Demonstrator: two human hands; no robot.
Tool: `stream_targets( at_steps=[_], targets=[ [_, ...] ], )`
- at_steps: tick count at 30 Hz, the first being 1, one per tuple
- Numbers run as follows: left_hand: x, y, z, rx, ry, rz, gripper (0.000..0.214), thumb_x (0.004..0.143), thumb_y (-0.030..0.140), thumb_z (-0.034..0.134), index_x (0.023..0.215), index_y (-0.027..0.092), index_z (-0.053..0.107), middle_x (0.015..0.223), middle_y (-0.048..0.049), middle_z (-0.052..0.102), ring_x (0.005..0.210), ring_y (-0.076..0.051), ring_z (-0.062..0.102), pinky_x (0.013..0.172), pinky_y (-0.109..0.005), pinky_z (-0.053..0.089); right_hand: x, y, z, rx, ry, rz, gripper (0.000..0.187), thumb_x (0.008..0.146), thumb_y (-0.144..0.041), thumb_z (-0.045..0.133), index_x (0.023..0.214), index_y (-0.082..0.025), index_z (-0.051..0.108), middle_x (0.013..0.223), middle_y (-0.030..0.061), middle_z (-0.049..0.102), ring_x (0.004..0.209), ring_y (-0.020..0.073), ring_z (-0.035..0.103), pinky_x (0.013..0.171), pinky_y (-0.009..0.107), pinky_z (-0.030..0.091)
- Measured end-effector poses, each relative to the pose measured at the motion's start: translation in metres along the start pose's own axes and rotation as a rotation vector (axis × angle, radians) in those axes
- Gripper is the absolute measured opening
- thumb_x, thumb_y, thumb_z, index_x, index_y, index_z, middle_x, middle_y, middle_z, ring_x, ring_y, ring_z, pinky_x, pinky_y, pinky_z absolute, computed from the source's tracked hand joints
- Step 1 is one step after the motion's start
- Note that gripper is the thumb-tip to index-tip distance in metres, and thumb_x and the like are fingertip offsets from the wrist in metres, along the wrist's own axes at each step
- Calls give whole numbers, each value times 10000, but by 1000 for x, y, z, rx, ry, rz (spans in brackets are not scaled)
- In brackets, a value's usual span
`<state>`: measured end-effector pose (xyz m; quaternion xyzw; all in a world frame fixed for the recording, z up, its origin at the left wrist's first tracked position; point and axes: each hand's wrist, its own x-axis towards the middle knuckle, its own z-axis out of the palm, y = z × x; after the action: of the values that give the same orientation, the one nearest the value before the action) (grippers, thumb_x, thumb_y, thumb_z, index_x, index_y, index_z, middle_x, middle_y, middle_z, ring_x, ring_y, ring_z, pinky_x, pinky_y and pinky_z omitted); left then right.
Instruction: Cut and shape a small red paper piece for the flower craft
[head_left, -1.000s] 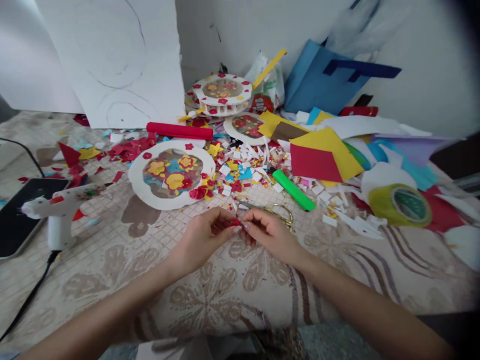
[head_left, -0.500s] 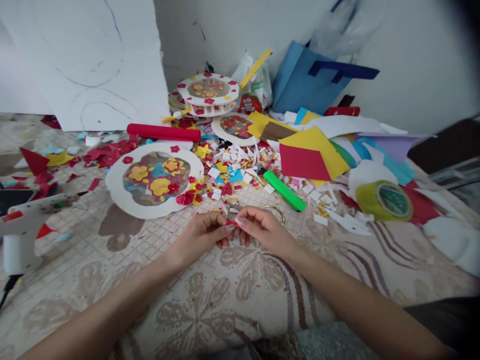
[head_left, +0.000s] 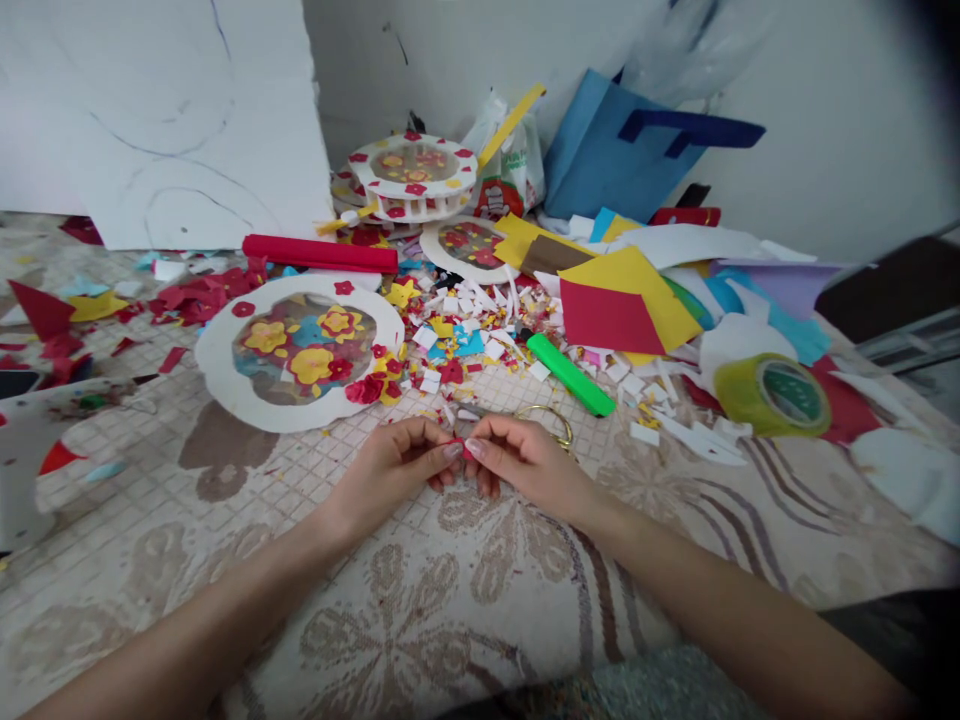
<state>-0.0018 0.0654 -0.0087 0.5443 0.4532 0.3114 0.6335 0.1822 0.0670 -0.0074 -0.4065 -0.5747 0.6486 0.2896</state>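
A small red piece sits between both hands, over the worktop toward its near edge. The left hand pinches it between thumb and fingers; the right hand grips its other side. Scissors lie just beyond the right hand. Nearer the back edge are a flower panel and green bar; a tape roll lies toward the right edge.

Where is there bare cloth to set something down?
Tablecloth looks bare between left forearm and right forearm; also outside each, short of the glue gun and yellow tape. Beyond the left hand and right hand it's crowded: scissors, green stick, paper scraps.
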Motion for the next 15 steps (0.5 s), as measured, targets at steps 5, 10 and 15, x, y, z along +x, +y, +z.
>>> stream_targets(
  at_steps=[5,10,15],
  targets=[
    [-2,0,-1,9,1,7,180,795,330,588,763,152,578,653,13,581,593,-99,532,569,-238,447,0,2,2,17,-12,19,200,819,-340,606,770,-165,523,634,-33,558,512,64,537,489,189,459],
    [-2,0,0,9,-3,1,206,807,341,571,723,153,552,635,14,569,574,-94,519,545,-230,434,1,4,1,47,-33,30,200,820,-339,601,762,-167,518,655,-28,567,512,64,538,494,196,465],
    [-4,-1,1,10,-20,25,222,812,360,565,721,159,544,633,12,572,572,-92,517,553,-230,436,0,2,2,-31,-18,-12,163,827,-288,593,748,-174,507,614,-42,538,521,68,534,499,190,451]
  ],
)
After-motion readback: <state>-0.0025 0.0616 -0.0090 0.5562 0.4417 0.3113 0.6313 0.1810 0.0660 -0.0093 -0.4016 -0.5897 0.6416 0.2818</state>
